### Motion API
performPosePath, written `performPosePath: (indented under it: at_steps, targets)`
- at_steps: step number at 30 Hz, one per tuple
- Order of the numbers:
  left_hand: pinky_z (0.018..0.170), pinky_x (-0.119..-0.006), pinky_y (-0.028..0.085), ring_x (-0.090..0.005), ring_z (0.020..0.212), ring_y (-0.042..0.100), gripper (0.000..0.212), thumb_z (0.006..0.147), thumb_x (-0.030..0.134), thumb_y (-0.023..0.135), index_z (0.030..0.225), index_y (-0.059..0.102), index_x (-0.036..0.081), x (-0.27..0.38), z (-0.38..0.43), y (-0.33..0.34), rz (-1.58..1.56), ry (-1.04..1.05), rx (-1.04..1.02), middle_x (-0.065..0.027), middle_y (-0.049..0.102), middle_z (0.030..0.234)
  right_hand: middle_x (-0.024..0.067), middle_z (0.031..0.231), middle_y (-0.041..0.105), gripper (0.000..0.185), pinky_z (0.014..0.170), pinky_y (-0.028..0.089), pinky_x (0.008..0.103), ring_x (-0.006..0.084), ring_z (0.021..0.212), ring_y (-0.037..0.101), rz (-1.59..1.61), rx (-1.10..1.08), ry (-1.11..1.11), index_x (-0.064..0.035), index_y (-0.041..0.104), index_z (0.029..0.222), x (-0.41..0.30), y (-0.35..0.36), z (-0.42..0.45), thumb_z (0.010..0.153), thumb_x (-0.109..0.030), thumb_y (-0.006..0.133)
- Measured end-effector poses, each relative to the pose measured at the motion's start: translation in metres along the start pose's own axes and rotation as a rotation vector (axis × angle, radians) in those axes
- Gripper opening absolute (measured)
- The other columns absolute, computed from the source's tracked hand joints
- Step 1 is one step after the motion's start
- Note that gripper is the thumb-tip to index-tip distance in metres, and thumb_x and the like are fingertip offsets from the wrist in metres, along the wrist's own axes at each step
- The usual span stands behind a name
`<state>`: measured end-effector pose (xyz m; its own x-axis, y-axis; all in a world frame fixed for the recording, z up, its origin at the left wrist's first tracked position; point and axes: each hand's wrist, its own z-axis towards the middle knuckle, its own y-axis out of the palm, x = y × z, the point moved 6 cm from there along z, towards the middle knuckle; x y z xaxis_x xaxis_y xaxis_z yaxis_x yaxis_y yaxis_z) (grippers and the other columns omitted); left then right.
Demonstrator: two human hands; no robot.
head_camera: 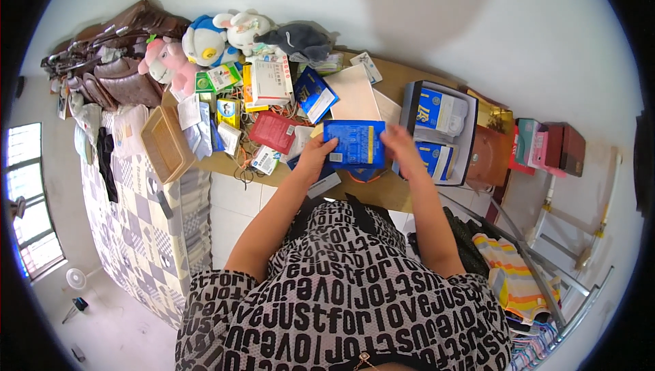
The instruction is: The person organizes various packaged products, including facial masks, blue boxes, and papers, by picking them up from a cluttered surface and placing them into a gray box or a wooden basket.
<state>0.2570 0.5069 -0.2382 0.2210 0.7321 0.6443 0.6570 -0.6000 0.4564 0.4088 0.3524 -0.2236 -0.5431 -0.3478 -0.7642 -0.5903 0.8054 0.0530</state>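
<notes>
A flat blue packet (353,144) with a yellow strip and printing is held out over the table. My left hand (313,156) grips it by its left edge, thumb on top. At the packet's right edge is my right hand (400,147), blurred; whether its fingers pinch the packet is unclear. Just right of that hand stands an open black-edged box (470,158), with blue packets (434,158) and clear plastic packaging (456,118) inside. Another blue packet (314,95) lies behind my left hand, beside a pale flat box (354,94).
On the wooden table (394,72) lie a red packet (272,131), a white carton (270,82), tangled cables (245,148) and a tan plastic basket (166,143). Plush toys (204,46) line the back. A bed (148,217) stands left; a metal rack (547,289) with clothes is right.
</notes>
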Motion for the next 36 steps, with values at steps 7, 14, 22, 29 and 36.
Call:
performPosePath:
  at_steps: [7,14,22,29,36]
  targets:
    - [0.087,-0.036,0.043,-0.0274,0.105,0.052,0.047,0.079,0.013,0.059,0.122,0.042,0.003,0.045,0.051,-0.008,0.841,0.429,0.239,-0.015,0.055,0.113,0.0092,0.104,0.06,0.035,0.083,0.045,0.0324,0.0191,0.091,0.058,0.321,0.023,0.065,0.0015,0.055,0.11,0.052,0.01,-0.021,0.079,-0.011,0.065]
    - [0.1,-0.044,0.031,-0.0451,0.118,0.034,0.08,0.069,0.003,0.058,0.138,0.018,0.011,0.044,0.106,-0.01,1.551,0.587,0.34,-0.0275,0.023,0.137,0.0077,0.102,0.061,0.032,0.08,0.047,0.0293,0.0165,0.087,0.059,0.343,0.25,-0.056,0.0003,0.054,0.109,0.043,-0.024,-0.057,0.08,-0.011,0.064]
    - [0.081,-0.043,0.044,-0.04,0.094,0.054,0.058,0.082,0.006,0.044,0.136,0.027,0.011,0.074,0.109,-0.024,1.382,0.342,0.378,-0.0245,0.053,0.11,0.0062,0.102,0.061,0.032,0.082,0.046,0.0298,0.015,0.09,0.058,0.47,0.307,-0.096,-0.0018,0.055,0.109,0.048,-0.027,-0.074,0.08,-0.012,0.065]
    - [0.079,-0.032,0.047,-0.0197,0.091,0.058,0.031,0.089,0.01,0.048,0.119,0.048,0.002,0.08,0.034,-0.01,0.135,0.395,0.075,-0.0083,0.06,0.103,0.0059,0.105,0.06,0.036,0.087,0.043,0.0312,0.0168,0.096,0.056,0.582,0.005,-0.185,-0.0017,0.053,0.112,0.017,-0.003,-0.072,0.079,-0.01,0.065]
    - [0.088,-0.03,0.043,-0.0153,0.1,0.055,0.031,0.087,0.01,0.051,0.118,0.049,0.004,0.035,0.002,0.034,-0.106,-0.092,-0.182,-0.0064,0.058,0.11,0.0073,0.105,0.06,0.044,0.085,0.043,0.029,0.0161,0.094,0.055,0.322,0.052,-0.216,-0.0012,0.051,0.115,-0.005,0.0,-0.056,0.075,-0.01,0.068]
